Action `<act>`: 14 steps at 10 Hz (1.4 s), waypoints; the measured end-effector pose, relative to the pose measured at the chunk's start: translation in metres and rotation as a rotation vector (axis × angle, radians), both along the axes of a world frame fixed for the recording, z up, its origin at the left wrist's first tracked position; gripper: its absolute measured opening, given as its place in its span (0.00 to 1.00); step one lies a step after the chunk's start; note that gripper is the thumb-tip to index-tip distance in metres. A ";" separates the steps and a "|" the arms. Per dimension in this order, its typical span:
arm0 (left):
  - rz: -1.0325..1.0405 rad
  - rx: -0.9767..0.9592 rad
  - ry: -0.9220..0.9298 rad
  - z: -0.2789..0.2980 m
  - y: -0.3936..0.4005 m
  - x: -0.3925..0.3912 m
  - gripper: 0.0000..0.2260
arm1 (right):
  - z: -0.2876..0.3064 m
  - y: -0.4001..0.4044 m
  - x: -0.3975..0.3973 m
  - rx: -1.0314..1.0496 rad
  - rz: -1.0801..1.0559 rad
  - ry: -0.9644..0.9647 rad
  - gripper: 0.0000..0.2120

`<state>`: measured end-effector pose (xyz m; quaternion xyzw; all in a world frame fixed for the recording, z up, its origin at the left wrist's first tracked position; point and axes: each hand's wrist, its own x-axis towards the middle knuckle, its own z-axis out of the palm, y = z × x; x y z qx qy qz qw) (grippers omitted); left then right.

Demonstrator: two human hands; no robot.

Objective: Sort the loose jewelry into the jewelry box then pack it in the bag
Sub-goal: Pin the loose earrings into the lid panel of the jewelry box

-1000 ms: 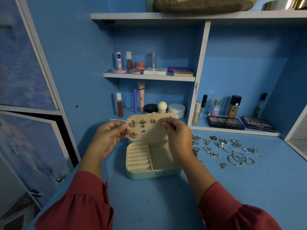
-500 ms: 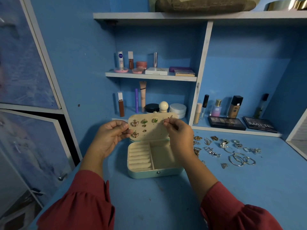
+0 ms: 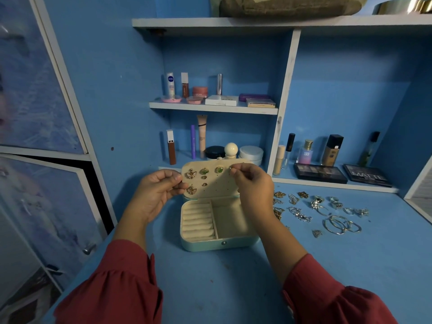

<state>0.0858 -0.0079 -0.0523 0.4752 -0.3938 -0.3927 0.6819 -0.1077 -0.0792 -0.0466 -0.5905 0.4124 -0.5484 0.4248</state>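
Observation:
A mint-green jewelry box [image 3: 210, 246] stands open on the blue desk, its cream tray showing ring rolls on the left and a bare compartment on the right. Its raised lid panel [image 3: 219, 185] carries two butterfly earrings, two green studs and small studs. My left hand [image 3: 156, 190] grips the panel's left edge. My right hand [image 3: 252, 183] pinches a small earring [image 3: 231, 168] against the panel's upper right. Loose gold and silver jewelry [image 3: 318, 211] lies on the desk to the right of the box. A brown bag [image 3: 289, 5] sits on the top shelf.
Shelves behind the box hold cosmetics: tubes, jars [image 3: 251, 153], bottles [image 3: 332, 150] and two eyeshadow palettes [image 3: 320, 176]. Framed pictures [image 3: 35, 206] lean at the left. The desk edge runs along the lower left.
My right hand has shifted slightly up and right along the panel's top edge with the small earring. The left hand keeps its hold on the panel.

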 end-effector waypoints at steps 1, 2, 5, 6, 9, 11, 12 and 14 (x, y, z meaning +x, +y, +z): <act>-0.002 -0.004 0.001 0.000 0.000 0.000 0.04 | 0.004 0.003 0.001 -0.006 -0.027 -0.026 0.02; -0.002 -0.003 0.001 0.000 0.000 0.001 0.04 | 0.007 0.005 0.001 0.010 -0.034 -0.053 0.06; -0.004 -0.003 -0.001 0.000 0.002 0.000 0.04 | 0.013 0.005 -0.005 0.017 -0.015 -0.057 0.14; -0.007 -0.001 0.000 0.000 0.002 0.000 0.04 | 0.015 0.003 -0.005 0.010 0.012 -0.005 0.16; -0.010 0.000 0.003 0.000 0.002 0.000 0.04 | 0.023 -0.001 -0.007 0.151 0.074 -0.094 0.13; -0.016 -0.004 -0.003 0.000 0.002 0.000 0.04 | 0.030 -0.004 -0.010 0.274 0.128 -0.177 0.11; -0.019 0.001 -0.006 0.000 0.003 0.001 0.04 | 0.039 0.000 -0.014 0.329 0.185 -0.210 0.07; -0.070 0.029 0.023 0.005 0.007 0.000 0.02 | 0.044 0.004 -0.027 0.415 0.276 -0.161 0.08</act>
